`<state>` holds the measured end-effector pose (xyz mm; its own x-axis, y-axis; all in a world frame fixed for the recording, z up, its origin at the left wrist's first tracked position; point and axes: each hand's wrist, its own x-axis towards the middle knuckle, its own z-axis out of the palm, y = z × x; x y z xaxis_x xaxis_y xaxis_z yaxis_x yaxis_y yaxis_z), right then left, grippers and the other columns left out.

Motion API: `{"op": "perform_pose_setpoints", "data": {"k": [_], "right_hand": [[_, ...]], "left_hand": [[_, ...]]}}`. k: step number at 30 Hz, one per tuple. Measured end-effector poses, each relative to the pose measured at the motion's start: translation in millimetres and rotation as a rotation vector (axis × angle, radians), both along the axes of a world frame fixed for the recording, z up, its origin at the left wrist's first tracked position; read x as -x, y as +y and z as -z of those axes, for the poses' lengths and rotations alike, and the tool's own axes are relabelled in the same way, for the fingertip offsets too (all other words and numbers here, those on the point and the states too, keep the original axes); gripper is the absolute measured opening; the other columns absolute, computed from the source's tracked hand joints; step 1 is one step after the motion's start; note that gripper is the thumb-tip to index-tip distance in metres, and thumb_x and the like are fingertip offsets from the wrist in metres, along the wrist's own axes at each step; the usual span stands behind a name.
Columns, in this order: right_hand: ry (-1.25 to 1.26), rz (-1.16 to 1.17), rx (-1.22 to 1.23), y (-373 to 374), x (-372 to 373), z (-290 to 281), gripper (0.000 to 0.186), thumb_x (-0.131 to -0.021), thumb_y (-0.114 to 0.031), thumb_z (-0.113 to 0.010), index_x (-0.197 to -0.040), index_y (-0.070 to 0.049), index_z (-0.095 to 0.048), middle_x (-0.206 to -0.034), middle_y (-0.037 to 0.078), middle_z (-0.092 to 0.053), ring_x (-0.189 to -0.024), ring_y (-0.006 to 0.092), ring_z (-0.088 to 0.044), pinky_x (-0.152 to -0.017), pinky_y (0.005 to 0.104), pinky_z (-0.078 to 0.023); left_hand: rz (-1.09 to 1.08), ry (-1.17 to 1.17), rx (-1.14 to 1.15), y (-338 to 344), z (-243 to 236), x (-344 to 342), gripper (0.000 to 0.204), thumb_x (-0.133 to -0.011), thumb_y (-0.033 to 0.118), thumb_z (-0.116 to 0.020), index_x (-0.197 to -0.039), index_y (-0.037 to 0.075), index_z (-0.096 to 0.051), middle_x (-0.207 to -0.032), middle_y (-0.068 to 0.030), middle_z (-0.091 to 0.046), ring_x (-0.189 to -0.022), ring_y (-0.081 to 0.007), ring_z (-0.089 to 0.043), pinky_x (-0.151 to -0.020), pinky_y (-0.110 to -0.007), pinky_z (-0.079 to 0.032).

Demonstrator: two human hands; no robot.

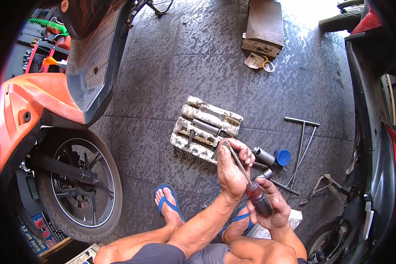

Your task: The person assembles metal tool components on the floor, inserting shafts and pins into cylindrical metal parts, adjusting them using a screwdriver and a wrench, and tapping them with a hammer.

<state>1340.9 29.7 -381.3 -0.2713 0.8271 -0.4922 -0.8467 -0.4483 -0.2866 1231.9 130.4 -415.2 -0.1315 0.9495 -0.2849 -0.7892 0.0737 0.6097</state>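
In the head view, my left hand [232, 176] is closed around a small metal part [226, 145] at the top of a screwdriver's long shaft [240, 165]. My right hand [275, 207] grips the screwdriver's dark red handle [260, 200]. Behind them lies a dirty white foam block [189, 112] holding a metal cylinder [206, 127] and smaller rods. A second metal cylinder [264, 156] and a shorter socket-like piece [268, 175] lie right of my hands, beside a round blue cap or tub [282, 156].
An orange scooter [48, 99] stands at left, a dark red-trimmed one [367, 132] at right. T-handle wrenches [303, 132] lie on the tiled floor [141, 88]. A wooden block [264, 24] and tape roll [268, 66] are farther off. My sandalled feet [167, 202] are below.
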Motion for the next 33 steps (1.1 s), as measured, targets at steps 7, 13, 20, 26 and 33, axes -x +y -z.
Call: {"op": "perform_pose_setpoints", "data": {"k": [7,13,20,26,33], "right_hand": [[0.005,-0.138,0.006,-1,-5,0,0.052,-0.096,-0.011,-0.057,-0.146,-0.003,-0.044,-0.102,0.026,-0.062,-0.044,0.0113,-0.042,-0.042,0.0224,-0.033],[-1.595,-0.176,-0.698,7,4,-4,0.051,-0.076,-0.004,-0.076,-0.125,0.0,-0.065,-0.092,0.013,-0.068,-0.071,0.0222,-0.07,-0.06,0.0311,-0.056],[-0.49,0.045,-0.06,-3,-3,3,0.072,-0.08,-0.033,-0.074,-0.137,0.001,-0.047,-0.116,0.018,-0.062,-0.073,0.0212,-0.064,-0.062,0.0302,-0.056],[0.305,-0.198,0.149,0,-19,5,0.051,-0.098,-0.029,-0.056,-0.136,0.005,-0.049,-0.093,0.022,-0.067,-0.042,0.0098,-0.045,-0.043,0.0202,-0.039],[-1.792,-0.172,-0.601,0,-2,-3,0.046,-0.079,-0.007,-0.075,-0.122,0.004,-0.062,-0.091,0.019,-0.069,-0.076,0.0313,-0.07,-0.07,0.0358,-0.055]], "left_hand": [[0.08,-0.002,-0.03,-3,-9,0,0.039,-0.106,0.05,-0.039,-0.096,0.012,-0.042,-0.073,-0.0001,-0.038,-0.063,-0.0119,-0.037,-0.057,-0.027,-0.037],[0.06,0.141,0.047,-6,0,-4,0.041,-0.105,0.052,-0.04,-0.096,0.013,-0.041,-0.074,-0.0001,-0.039,-0.064,-0.011,-0.038,-0.058,-0.027,-0.036],[0.023,-0.019,-0.006,3,-3,0,0.041,-0.106,0.049,-0.039,-0.098,0.01,-0.047,-0.076,-0.0017,-0.042,-0.067,-0.0116,-0.04,-0.062,-0.028,-0.038],[0.045,0.015,-0.009,2,-8,-1,0.038,-0.106,0.047,-0.043,-0.099,0.01,-0.048,-0.075,-0.0009,-0.041,-0.066,-0.0112,-0.04,-0.061,-0.027,-0.038],[0.035,0.015,-0.057,-3,-4,-10,0.036,-0.106,0.045,-0.045,-0.1,0.009,-0.047,-0.075,-0.0009,-0.04,-0.068,-0.0111,-0.04,-0.063,-0.027,-0.039]]}}
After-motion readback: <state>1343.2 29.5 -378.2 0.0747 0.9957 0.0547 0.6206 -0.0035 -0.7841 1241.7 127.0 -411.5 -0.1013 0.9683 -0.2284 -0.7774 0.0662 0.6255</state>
